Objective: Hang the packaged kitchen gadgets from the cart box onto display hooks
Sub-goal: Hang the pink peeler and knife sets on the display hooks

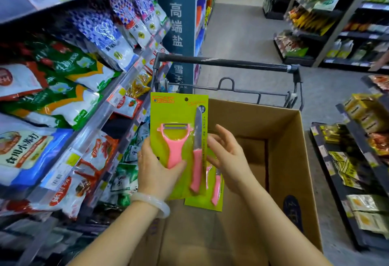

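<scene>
A: What is sitting in the cart (294, 89)?

B: An open cardboard box (282, 160). I cannot tell what lies at its bottom.

A: And the pack (179, 114)?

B: It is standing upright above the box, a green card carrying a pink peeler (174, 143) and a pink-handled knife (197, 156), with a hang hole on top. A second pack (212, 194) is peeking out just behind it.

A: The hands?

B: The left hand (155, 173) is pinching the card's lower left, thumb on the front. The right hand (227, 156) is touching its right edge, fingers (221, 133) loosely curled.
</scene>
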A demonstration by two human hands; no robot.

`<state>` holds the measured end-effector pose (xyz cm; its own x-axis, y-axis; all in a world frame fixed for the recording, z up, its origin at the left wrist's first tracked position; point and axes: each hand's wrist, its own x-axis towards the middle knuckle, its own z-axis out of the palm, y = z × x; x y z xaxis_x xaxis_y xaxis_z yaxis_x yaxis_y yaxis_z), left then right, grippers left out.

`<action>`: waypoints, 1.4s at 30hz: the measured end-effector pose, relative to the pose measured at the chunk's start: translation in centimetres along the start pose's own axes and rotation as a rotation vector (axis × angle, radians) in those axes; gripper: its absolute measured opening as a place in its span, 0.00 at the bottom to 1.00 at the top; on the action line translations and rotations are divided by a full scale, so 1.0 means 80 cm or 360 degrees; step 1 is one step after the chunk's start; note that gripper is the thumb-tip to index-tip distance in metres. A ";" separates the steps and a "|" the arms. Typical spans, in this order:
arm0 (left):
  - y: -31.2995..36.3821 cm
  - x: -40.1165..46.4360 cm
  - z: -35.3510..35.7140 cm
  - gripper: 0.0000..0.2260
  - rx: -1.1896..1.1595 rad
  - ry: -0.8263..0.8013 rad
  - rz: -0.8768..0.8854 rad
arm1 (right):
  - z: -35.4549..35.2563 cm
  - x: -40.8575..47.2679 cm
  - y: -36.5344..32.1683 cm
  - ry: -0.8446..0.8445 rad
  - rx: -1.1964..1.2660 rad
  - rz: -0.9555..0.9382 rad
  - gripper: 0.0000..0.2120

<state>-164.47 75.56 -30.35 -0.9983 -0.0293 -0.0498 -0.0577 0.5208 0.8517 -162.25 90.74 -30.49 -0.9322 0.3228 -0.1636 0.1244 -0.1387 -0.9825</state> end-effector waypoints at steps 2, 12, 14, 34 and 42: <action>-0.011 -0.002 -0.003 0.44 -0.0024 0.0002 -0.0052 | -0.013 0.020 0.046 0.0222 -0.0415 0.0161 0.25; -0.021 -0.006 0.004 0.44 -0.0021 0.0094 -0.0060 | 0.011 0.054 0.203 0.0499 -0.1653 0.0726 0.35; -0.017 -0.007 0.005 0.44 -0.0019 0.0094 -0.0088 | 0.012 0.054 0.208 0.0534 -0.1733 0.0695 0.35; -0.005 -0.044 -0.031 0.44 -0.0106 0.0303 -0.0208 | -0.053 -0.017 0.020 0.0393 -0.1109 -0.0337 0.58; -0.004 -0.120 -0.163 0.48 -0.0206 0.0691 -0.0179 | 0.078 -0.099 -0.051 0.0007 -0.0991 -0.0725 0.57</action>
<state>-154.87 64.54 -23.36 -0.8921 -0.4486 0.0538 -0.1380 0.3839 0.9130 -157.46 82.92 -24.65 -0.9360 0.2259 0.2701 -0.1019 0.5606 -0.8218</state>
